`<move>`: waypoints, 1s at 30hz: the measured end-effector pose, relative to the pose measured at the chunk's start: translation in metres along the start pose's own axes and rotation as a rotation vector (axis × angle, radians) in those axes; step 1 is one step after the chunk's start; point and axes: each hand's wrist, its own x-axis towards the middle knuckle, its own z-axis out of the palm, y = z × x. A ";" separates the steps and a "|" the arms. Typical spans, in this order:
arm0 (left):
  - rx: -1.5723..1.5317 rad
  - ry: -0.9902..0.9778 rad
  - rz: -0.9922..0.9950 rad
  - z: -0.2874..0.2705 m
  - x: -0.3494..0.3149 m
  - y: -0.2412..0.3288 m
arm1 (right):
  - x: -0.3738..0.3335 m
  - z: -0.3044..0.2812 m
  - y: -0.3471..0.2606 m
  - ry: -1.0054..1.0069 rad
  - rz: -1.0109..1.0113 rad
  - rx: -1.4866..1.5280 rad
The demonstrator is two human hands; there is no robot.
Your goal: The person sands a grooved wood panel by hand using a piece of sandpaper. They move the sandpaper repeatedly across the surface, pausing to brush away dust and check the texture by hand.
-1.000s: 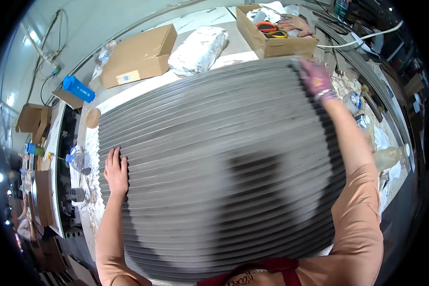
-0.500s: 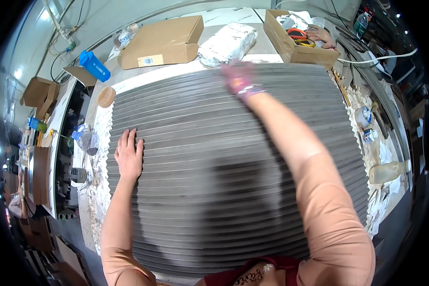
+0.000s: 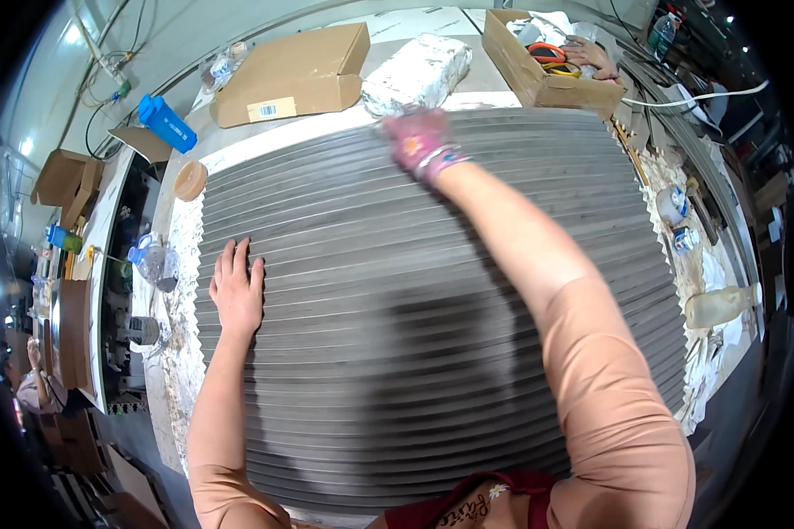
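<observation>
A large dark grey panel (image 3: 326,370), ridged with parallel slats running left to right, lies across the table. On its left part my left hand (image 3: 235,289) rests flat and bare, fingers stretched forward. My right hand (image 3: 419,145), in a pink patterned glove, is near the panel's far edge. Motion smears its fingers, so whether it holds anything is hidden. Just beyond it lies a white wrapped bundle (image 3: 419,75).
At the back stand a flat cardboard box (image 3: 295,75) and an open box (image 3: 551,93) holding orange-handled scissors. A blue bottle (image 3: 168,123), a round tan lid (image 3: 191,181) and a clear bottle (image 3: 153,262) line the left. A cloudy bottle (image 3: 719,307) lies at right.
My right hand has moved left along the panel's far edge. My left hand stays in place on the panel.
</observation>
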 end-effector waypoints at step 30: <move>0.015 0.043 0.133 0.025 0.011 -0.031 | -0.264 -0.158 0.343 -0.247 0.623 -0.458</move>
